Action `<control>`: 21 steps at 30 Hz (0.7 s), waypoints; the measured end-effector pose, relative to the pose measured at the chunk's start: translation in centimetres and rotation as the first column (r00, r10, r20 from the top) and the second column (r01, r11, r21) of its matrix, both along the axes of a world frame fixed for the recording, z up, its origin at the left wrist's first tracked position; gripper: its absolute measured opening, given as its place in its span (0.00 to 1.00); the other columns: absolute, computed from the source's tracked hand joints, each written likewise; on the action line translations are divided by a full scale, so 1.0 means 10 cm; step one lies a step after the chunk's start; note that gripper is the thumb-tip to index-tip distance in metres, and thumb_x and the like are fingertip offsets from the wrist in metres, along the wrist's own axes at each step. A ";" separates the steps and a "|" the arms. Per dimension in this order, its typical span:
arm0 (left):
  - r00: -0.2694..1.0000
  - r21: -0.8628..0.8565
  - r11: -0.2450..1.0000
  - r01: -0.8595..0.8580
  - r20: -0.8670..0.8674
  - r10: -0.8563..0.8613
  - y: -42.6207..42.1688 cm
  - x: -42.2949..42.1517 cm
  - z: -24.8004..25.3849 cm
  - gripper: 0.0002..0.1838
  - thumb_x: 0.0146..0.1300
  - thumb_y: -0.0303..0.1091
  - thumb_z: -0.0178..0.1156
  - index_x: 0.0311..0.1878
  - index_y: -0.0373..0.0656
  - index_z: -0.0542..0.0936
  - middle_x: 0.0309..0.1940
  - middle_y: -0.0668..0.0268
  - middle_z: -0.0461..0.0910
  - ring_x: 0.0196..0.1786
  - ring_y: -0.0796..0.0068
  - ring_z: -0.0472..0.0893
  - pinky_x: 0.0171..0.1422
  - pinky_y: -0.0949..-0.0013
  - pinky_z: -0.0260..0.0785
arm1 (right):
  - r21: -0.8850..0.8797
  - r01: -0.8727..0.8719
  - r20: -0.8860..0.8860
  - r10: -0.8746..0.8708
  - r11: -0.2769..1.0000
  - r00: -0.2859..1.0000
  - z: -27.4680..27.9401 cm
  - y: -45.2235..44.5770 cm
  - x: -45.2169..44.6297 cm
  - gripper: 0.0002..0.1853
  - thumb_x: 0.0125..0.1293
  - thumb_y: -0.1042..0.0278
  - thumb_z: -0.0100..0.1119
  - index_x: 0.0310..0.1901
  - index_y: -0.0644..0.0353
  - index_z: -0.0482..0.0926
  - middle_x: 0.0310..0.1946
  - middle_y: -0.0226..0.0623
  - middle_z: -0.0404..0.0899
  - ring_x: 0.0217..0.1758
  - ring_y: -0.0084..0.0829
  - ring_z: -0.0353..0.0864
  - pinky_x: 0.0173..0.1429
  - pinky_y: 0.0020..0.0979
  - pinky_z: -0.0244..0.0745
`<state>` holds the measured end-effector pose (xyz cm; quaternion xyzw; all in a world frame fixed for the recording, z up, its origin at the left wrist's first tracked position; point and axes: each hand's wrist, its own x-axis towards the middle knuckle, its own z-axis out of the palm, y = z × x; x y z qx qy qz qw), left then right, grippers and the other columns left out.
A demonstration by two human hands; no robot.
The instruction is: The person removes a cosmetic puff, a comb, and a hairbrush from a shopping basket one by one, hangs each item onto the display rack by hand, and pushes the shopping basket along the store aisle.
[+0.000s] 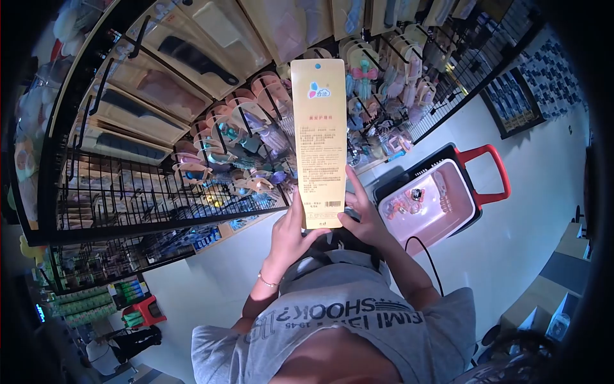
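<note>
A long yellow card package [319,141] stands upright in front of me, its printed side with a logo, small text and a barcode facing the camera. My left hand [289,238] grips its lower left edge, thumb at the bottom. On the lower right edge is my right hand [361,214], its thumb near the barcode and its fingers along the side. Behind the package hang combs [195,61] on cards and many small hair accessories [364,73] on hooks. Whatever is on the far side of the package is hidden.
At the right on the floor [511,237] sits a pink-lined basket [428,201] with a red handle [495,173] and a few small packages inside. A black wire rack [89,198] fills the left. Another person [118,349] is at the lower left, near a red basket [150,312].
</note>
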<state>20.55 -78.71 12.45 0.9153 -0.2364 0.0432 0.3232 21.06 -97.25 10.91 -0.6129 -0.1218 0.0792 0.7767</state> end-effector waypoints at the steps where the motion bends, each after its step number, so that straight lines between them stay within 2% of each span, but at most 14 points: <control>1: 0.999 0.005 1.000 -0.016 -0.032 0.016 -0.04 0.01 0.00 0.55 0.42 0.45 0.70 0.65 0.28 0.47 0.51 0.43 0.70 0.45 0.53 0.78 0.43 0.64 0.73 | 0.013 -0.019 -0.021 0.019 1.000 1.000 -0.01 -0.04 -0.01 0.43 0.53 0.82 0.46 0.68 0.61 0.35 0.55 0.52 0.68 0.60 0.35 0.68 0.63 0.31 0.56; 2: 0.999 0.016 1.000 -0.004 0.046 0.003 -0.06 0.02 -0.02 0.55 0.42 0.44 0.70 0.65 0.29 0.47 0.51 0.44 0.70 0.44 0.54 0.78 0.42 0.64 0.73 | 0.021 -0.043 -0.027 0.044 0.999 0.999 -0.02 -0.08 0.01 0.43 0.54 0.83 0.46 0.68 0.61 0.35 0.55 0.52 0.68 0.60 0.35 0.67 0.64 0.31 0.55; 4: 0.999 0.026 0.999 -0.027 -0.036 0.028 -0.13 0.00 -0.01 0.55 0.43 0.44 0.70 0.66 0.29 0.46 0.51 0.44 0.71 0.42 0.54 0.79 0.41 0.64 0.72 | 0.043 -0.066 -0.004 0.066 0.997 0.998 -0.04 -0.14 0.01 0.42 0.54 0.83 0.46 0.68 0.62 0.35 0.56 0.52 0.68 0.61 0.34 0.67 0.64 0.31 0.55; 6: 0.998 0.016 0.999 -0.045 -0.031 0.045 -0.20 0.00 -0.04 0.55 0.43 0.44 0.70 0.66 0.29 0.46 0.50 0.45 0.71 0.42 0.54 0.79 0.41 0.64 0.72 | -0.071 -0.117 0.019 0.119 0.991 0.993 -0.06 -0.25 0.04 0.43 0.57 0.84 0.45 0.68 0.60 0.29 0.56 0.52 0.67 0.61 0.34 0.65 0.65 0.32 0.52; 7: 0.998 0.012 0.999 -0.039 -0.050 0.040 -0.23 -0.01 -0.04 0.55 0.43 0.44 0.70 0.66 0.29 0.45 0.50 0.45 0.71 0.42 0.54 0.79 0.41 0.64 0.73 | -0.095 -0.116 0.025 0.119 0.989 0.993 -0.10 -0.29 0.04 0.43 0.57 0.84 0.45 0.68 0.60 0.30 0.57 0.52 0.67 0.62 0.34 0.65 0.65 0.32 0.52; 16: 0.997 0.006 0.998 -0.057 -0.046 0.058 -0.37 -0.13 -0.03 0.54 0.44 0.43 0.69 0.65 0.29 0.45 0.51 0.44 0.70 0.45 0.52 0.78 0.43 0.64 0.73 | -0.001 -0.085 -0.041 0.085 0.996 0.996 -0.04 -0.39 -0.09 0.42 0.56 0.86 0.44 0.68 0.60 0.33 0.57 0.50 0.67 0.62 0.30 0.64 0.64 0.29 0.53; 18: 0.999 -0.022 0.999 -0.026 -0.034 0.025 -0.40 -0.12 -0.06 0.54 0.44 0.43 0.70 0.66 0.29 0.45 0.53 0.43 0.68 0.47 0.51 0.77 0.44 0.64 0.73 | 0.006 -0.042 -0.024 0.042 0.999 0.999 0.00 -0.37 -0.13 0.41 0.56 0.86 0.44 0.68 0.60 0.35 0.56 0.49 0.68 0.61 0.30 0.65 0.64 0.29 0.53; 21: 1.000 -0.047 0.999 0.002 -0.001 -0.002 -0.48 -0.12 -0.07 0.54 0.44 0.43 0.70 0.66 0.29 0.45 0.54 0.42 0.66 0.49 0.51 0.76 0.45 0.64 0.73 | 0.045 0.155 -0.013 -0.154 0.987 0.988 -0.02 -0.34 -0.22 0.39 0.55 0.83 0.47 0.68 0.61 0.43 0.51 0.47 0.72 0.57 0.31 0.70 0.62 0.30 0.57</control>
